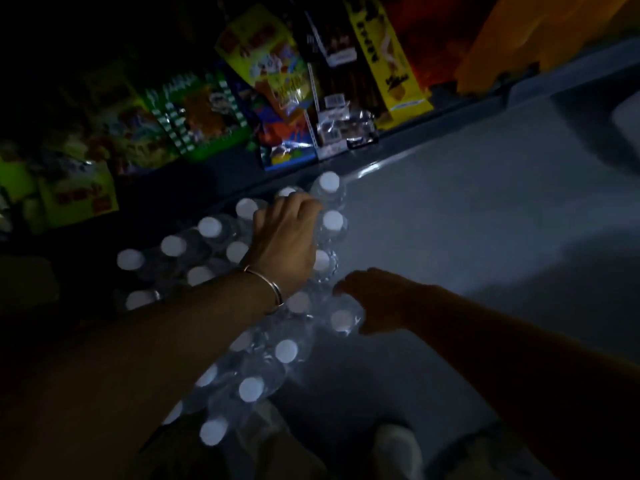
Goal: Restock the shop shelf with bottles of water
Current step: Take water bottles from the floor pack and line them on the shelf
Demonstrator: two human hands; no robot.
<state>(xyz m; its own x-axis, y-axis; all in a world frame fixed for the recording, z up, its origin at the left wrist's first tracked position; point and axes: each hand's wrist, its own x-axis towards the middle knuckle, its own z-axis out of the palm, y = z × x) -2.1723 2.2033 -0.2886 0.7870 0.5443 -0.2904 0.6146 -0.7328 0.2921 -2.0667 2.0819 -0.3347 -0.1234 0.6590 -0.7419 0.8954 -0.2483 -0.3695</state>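
Both my forearms reach out over the water, the left one with a bangle at the wrist. My left hand lies on top of the bottles, fingers curled down among the caps at the far end; it seems to be gripping one bottle neck, though the dim light hides which. My right hand is lower and to the right of it, fingers bent round the side of a bottle at the edge of the group; I cannot tell whether it truly holds it or only touches.

Bottles stand packed together, white caps up, running from beneath my left arm out past its fingertips. Beyond that hand, snack packets stand on the shelf. To the right of both hands is bare grey floor.

I judge I am lifting bottles out of the cluster. To do it well, I should close firmly on one neck, steady its neighbours with the other hand, and draw it straight up so none topple.
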